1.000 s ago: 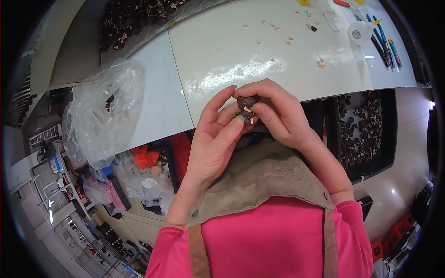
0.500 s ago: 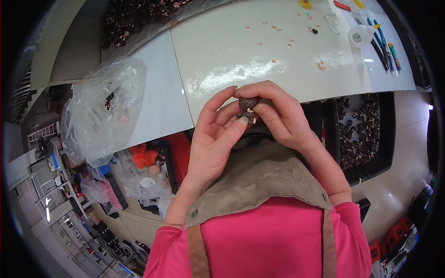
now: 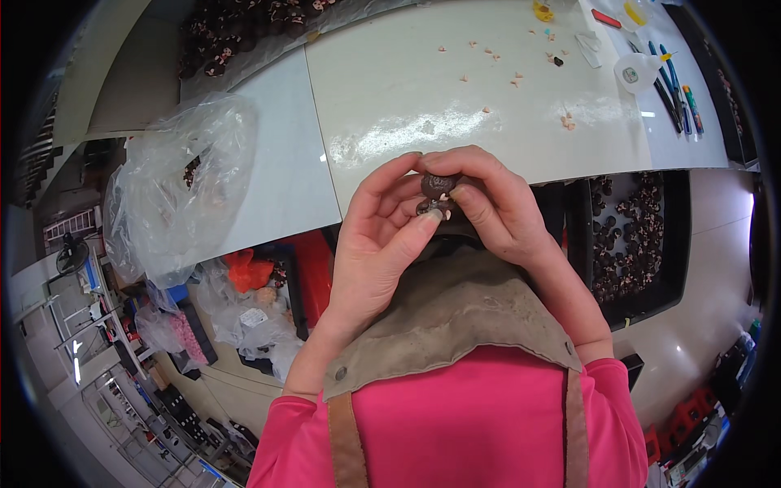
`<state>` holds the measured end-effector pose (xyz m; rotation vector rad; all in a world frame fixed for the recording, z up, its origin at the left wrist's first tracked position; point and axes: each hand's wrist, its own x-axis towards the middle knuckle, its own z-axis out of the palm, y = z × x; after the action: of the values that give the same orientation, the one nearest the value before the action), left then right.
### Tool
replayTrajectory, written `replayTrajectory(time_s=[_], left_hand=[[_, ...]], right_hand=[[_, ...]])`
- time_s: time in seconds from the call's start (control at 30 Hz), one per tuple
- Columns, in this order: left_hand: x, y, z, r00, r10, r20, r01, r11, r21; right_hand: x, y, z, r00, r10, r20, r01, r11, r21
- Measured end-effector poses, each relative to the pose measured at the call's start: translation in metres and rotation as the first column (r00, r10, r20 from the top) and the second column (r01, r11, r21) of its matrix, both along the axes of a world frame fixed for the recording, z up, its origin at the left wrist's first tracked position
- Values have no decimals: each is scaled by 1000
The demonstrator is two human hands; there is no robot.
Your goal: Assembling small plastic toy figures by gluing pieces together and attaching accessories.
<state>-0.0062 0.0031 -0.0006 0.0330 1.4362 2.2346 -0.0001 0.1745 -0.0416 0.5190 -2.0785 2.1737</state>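
Note:
Both hands meet over the near edge of the white table (image 3: 423,89). A small dark brown rounded piece (image 3: 438,185) is pinched between the fingertips of my left hand (image 3: 378,244) and my right hand (image 3: 496,203). A second small dark bit with pale specks (image 3: 429,209) shows just under it, against my left thumb. Below the hands lie a grey-brown apron (image 3: 455,317) and pink sleeves.
A crumpled clear plastic bag (image 3: 175,183) lies at the table's left. Small pale pieces (image 3: 488,57) are scattered on the far table, with pens (image 3: 671,81) and a white round container (image 3: 634,73) at right. A black tray of dark pieces (image 3: 634,236) stands right, below the table.
The hands have stayed in place. The fingers have shifted slightly around the dark piece, which now shows a little more between the fingertips.

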Motion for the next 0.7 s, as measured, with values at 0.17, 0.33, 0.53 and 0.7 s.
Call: replayTrajectory(time_s=[0.17, 0.33, 0.53, 0.7], left_hand=[[0, -1, -1, 1000, -2, -13, 2, 1000, 1], [-1, -3, 4, 1000, -3, 2, 3, 1000, -16], [-5, -10, 7, 997, -24, 70, 24, 1000, -8], [-6, -11, 12, 995, -54, 84, 58, 997, -50]], right_hand=[[0, 0, 2, 1000, 13, 18, -13, 1000, -12], [0, -1, 1, 1000, 13, -2, -13, 1000, -4], [-2, -4, -2, 998, -14, -67, 17, 999, 38], [-1, -7, -5, 998, -34, -62, 36, 999, 29]])
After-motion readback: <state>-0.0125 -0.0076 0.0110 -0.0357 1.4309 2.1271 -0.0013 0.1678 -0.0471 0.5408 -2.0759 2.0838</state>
